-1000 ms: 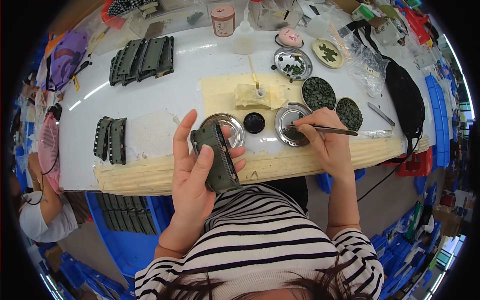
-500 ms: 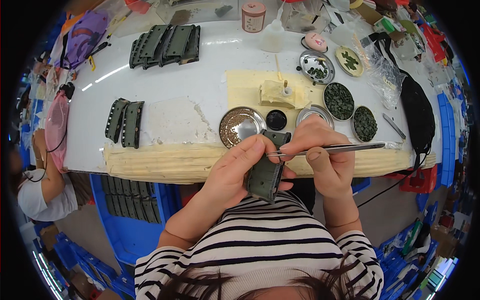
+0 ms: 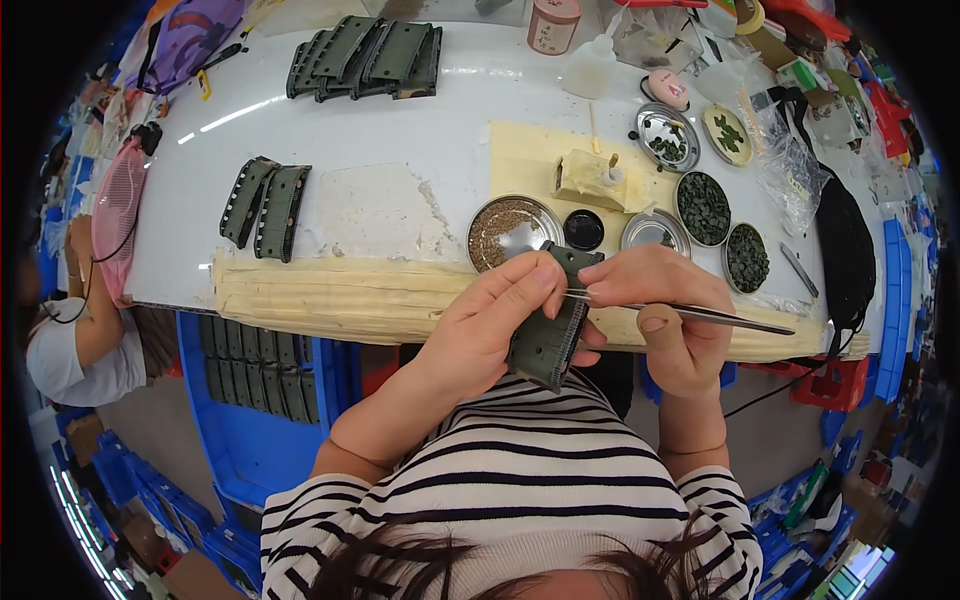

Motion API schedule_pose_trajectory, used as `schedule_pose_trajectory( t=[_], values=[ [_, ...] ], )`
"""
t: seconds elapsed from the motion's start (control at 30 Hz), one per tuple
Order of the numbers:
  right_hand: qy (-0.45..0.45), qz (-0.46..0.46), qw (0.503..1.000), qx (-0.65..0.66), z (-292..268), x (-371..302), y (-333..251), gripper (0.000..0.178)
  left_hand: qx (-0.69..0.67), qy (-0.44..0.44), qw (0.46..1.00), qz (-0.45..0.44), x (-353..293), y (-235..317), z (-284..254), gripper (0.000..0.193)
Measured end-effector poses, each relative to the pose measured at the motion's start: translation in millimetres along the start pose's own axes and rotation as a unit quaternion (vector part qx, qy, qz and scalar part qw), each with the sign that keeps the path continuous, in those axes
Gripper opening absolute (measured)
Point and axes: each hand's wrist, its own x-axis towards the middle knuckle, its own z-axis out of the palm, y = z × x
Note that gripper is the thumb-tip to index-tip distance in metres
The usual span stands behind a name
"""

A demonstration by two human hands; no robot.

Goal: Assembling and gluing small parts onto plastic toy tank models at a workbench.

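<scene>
Spreading across the upper view is a white table (image 3: 180,205), with a blue crate (image 3: 262,458) at eight o'clock and stacked green pieces (image 3: 345,50) at eleven. The left hand (image 3: 485,325), half closed, holds a tilted green piece (image 3: 541,345) just off centre toward four o'clock, a round dish (image 3: 526,239) lying at that piece's eleven. At three o'clock the right hand (image 3: 692,285), fingers bent closed, holds tweezers (image 3: 738,320) aimed at nine, their tips (image 3: 573,293) by the left fingertips (image 3: 545,274); whether they grip anything is too small to tell.

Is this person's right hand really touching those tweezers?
Touching. The head view shows it: the right hand grips the tweezers, its fingers pressed against the metal shaft, which juts out past the hand.
</scene>
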Motion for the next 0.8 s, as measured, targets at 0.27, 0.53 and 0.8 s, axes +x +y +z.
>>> schedule_pose_trajectory(
  t=[0.27, 0.53, 0.8],
  values=[
    [-0.026, -0.007, 0.999, -0.021, 0.7, 3.6, -2.7, 0.015, -0.019, 0.001, 1.0, 0.0, -2.0, 0.2, 0.6, 0.034],
    [-0.027, -0.011, 0.999, -0.029, 0.0, 4.4, -4.1, 0.015, -0.035, -0.001, 0.999, -0.019, -1.5, 0.8, 1.3, 0.035],
    [-0.031, -0.024, 0.998, -0.046, -1.5, 4.9, -3.3, 0.017, -0.038, -0.006, 0.999, -0.021, -0.2, 0.9, 2.5, 0.035]
  ],
)
